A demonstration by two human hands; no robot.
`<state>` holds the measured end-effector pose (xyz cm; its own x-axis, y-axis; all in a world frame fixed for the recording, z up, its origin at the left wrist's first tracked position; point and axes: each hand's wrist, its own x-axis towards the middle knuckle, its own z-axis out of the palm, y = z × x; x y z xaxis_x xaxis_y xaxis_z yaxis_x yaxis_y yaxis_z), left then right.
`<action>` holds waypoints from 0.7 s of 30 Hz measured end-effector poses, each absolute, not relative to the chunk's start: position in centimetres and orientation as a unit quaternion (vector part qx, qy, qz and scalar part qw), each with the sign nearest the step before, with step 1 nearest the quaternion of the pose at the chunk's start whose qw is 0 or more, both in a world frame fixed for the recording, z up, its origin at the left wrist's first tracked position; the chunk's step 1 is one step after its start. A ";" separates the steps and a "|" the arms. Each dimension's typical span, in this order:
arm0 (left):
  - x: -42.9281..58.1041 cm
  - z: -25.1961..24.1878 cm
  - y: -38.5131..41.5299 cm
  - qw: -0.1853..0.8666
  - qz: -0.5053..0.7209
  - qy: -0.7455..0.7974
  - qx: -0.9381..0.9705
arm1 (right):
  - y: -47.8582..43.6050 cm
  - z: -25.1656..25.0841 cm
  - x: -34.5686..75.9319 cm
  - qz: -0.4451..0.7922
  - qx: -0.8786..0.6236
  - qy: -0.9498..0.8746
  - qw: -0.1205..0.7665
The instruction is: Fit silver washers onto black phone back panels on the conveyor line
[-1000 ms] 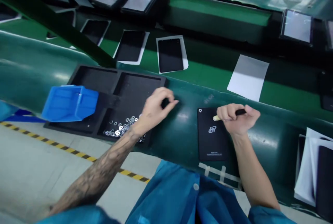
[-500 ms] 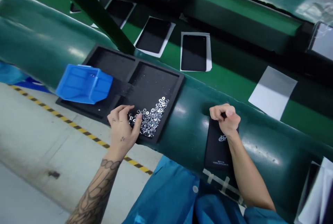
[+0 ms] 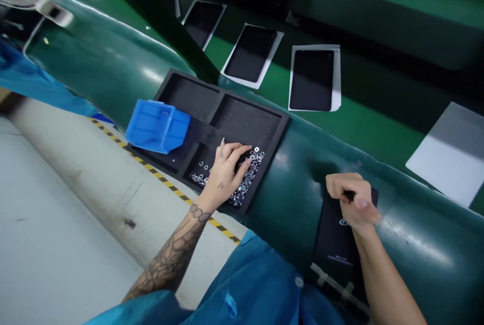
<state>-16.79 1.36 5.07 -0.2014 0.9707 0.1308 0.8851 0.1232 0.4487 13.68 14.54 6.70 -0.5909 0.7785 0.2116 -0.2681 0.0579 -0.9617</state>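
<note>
My left hand (image 3: 226, 173) rests in the near right compartment of a black foam tray (image 3: 227, 108), its fingers spread over a heap of small silver washers (image 3: 249, 176). Whether a washer sits between the fingertips is too small to tell. My right hand (image 3: 353, 204) is curled shut on a thin dark stick-like tool, held over the top of a black tablet back cover (image 3: 338, 252) lying on the dark green bench edge.
A blue plastic bin (image 3: 157, 126) lies tipped on the tray's left side. Beyond the tray, on the green belt, lie black panels on white sheets (image 3: 313, 79) and a bare white sheet (image 3: 451, 151). Left is a grey floor with a yellow-black stripe (image 3: 166, 180).
My left hand went from the bench beside the tablet cover down into the washers and has shifted across the heap. The view swung left; my right hand stays on the cover with its tool.
</note>
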 end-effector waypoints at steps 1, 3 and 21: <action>-16.8 5.2 1.8 0.100 0.223 0.733 0.634 | 14.6 6.7 13.8 0.654 -0.210 -0.609 0.397; -17.0 5.3 2.4 0.112 0.229 0.719 0.647 | 14.5 6.6 13.9 0.652 -0.209 -0.611 0.397; -16.8 6.3 2.1 0.072 0.302 0.783 0.539 | 12.6 5.9 12.8 0.581 -0.290 -0.592 0.478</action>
